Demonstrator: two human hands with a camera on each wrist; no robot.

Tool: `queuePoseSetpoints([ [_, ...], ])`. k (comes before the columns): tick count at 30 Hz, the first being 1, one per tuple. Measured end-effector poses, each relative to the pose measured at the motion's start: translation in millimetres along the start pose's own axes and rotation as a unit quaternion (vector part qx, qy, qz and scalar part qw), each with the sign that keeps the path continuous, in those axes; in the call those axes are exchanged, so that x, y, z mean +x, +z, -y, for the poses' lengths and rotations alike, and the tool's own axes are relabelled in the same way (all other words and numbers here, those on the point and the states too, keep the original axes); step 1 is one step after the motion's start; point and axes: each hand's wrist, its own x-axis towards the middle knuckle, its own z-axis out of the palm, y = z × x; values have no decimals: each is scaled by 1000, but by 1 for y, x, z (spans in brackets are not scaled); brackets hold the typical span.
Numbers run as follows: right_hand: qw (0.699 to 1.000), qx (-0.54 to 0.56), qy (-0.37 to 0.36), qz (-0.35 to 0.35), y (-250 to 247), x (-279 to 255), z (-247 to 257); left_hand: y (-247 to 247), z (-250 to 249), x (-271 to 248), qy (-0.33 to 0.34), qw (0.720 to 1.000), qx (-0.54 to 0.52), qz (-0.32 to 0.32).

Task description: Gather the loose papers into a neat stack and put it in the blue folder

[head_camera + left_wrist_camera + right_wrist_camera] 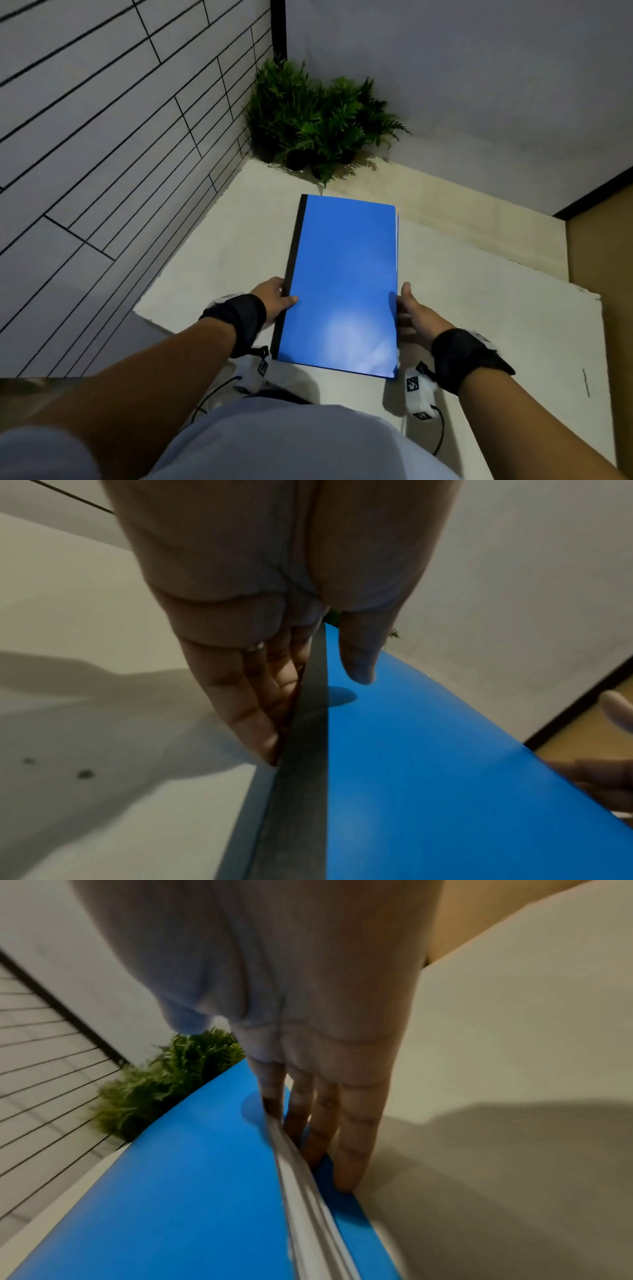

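White worktop (479,308) lay under the closed blue folder (342,281). Left hand (274,298) pinched the spine side, thumb on top. Right hand (414,315), fingers straight, propped the open edge, where papers (308,1191) showed inside. Filing looked done; next, let go without shifting anything.

no readable text or numbers, only black-and-white square markers (412,384) on wrist cameras (420,402)

closed blue folder (342,284), black spine (290,274) on its left, white papers (304,1191) between covers
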Motion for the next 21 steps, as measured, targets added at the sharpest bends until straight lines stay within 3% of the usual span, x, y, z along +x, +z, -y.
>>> queuePoseSetpoints([
  [4,999,-23,-21,30,33,-1,23,-25,7,6,-16,999,5,-50],
  [12,967,-195,-99,134,137,27,65,-117,48,11,-56,964,41,-255],
  [17,924,-322,-144,146,157,20,79,-115,72,13,-80,963,198,-164],
  [19,910,-362,-147,138,144,12,86,-110,68,11,-57,960,198,-189],
  [21,921,-330,-168,119,124,-3,98,-105,66,3,-11,955,179,-237],
])
